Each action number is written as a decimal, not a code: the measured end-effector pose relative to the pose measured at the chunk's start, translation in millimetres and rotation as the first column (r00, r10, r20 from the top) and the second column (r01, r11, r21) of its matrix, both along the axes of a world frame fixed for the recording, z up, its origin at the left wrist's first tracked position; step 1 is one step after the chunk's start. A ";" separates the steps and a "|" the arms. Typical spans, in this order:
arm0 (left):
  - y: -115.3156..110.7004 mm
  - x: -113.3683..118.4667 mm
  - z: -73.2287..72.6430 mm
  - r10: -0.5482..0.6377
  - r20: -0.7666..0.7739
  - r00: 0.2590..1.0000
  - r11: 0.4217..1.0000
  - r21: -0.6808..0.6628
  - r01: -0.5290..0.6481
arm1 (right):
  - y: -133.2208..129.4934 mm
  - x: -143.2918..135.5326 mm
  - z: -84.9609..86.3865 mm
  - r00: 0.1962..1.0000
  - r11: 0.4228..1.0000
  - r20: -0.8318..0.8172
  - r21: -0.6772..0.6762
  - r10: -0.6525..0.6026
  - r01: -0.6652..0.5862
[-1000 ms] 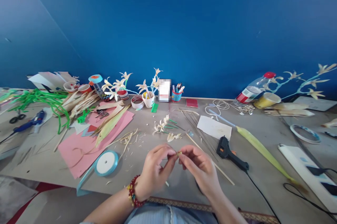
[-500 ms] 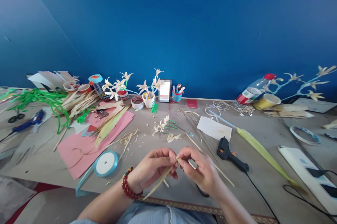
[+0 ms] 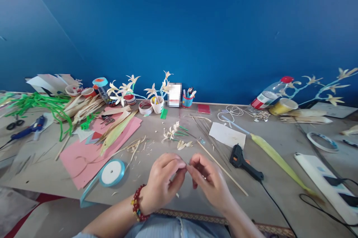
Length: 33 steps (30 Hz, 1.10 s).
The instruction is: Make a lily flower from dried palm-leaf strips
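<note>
My left hand [image 3: 166, 176], with a red bead bracelet [image 3: 137, 203] at its wrist, is closed in a pinch low in the middle of the view. Fingertips meeting it from the other side, my right hand [image 3: 209, 180] is also closed, its fingers curled. Whatever lies between the fingertips is too small or hidden to make out. Just beyond the hands lie pale loose petals [image 3: 184, 144] and a small bunch of white flowers [image 3: 172, 132] with green stems. To the right of my right hand are a thin wooden stick [image 3: 223, 169] and a black glue gun [image 3: 246, 163].
Left of the hands are a blue ribbon roll [image 3: 112, 172], pink paper [image 3: 84, 165] and scattered husk scraps [image 3: 137, 144]. A white power strip [image 3: 326, 189] and a yellow-green wrapped husk [image 3: 279, 159] lie right. Cups with flowers and a plastic bottle [image 3: 268, 96] stand along the blue wall.
The dry husk strip that hung from my left hand is out of sight now. My left hand has turned palm-down, and both hands still meet at the fingertips.
</note>
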<state>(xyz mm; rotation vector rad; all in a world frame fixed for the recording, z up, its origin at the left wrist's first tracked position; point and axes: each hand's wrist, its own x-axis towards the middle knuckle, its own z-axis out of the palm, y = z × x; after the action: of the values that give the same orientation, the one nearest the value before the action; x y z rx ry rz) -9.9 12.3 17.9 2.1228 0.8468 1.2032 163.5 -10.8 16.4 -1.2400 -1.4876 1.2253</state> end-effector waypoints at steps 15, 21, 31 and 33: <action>14.3 -7.3 1.6 -0.045 0.510 0.859 0.300 -0.813 0.499 | -0.6 12.2 16.6 0.954 0.961 0.231 0.157 0.190 -0.229; 12.6 -5.9 1.3 -0.028 0.514 0.857 0.303 -0.813 0.497 | 1.0 14.6 17.7 0.924 0.920 0.328 0.265 0.196 -0.289; 3.4 -5.5 8.1 -0.054 0.007 0.999 0.902 -0.429 0.052 | 2.6 15.9 11.7 0.948 0.965 0.287 0.174 0.139 -0.195; 5.9 -6.6 7.1 -0.098 0.072 0.993 0.828 -0.548 0.122 | 4.4 18.1 14.3 0.937 0.951 0.307 0.204 0.165 -0.234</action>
<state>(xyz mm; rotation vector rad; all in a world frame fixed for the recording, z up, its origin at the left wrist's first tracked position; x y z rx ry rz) -16.6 18.2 25.0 1.6394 0.9073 0.8082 181.6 -6.4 30.7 -1.1595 -1.9543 0.9853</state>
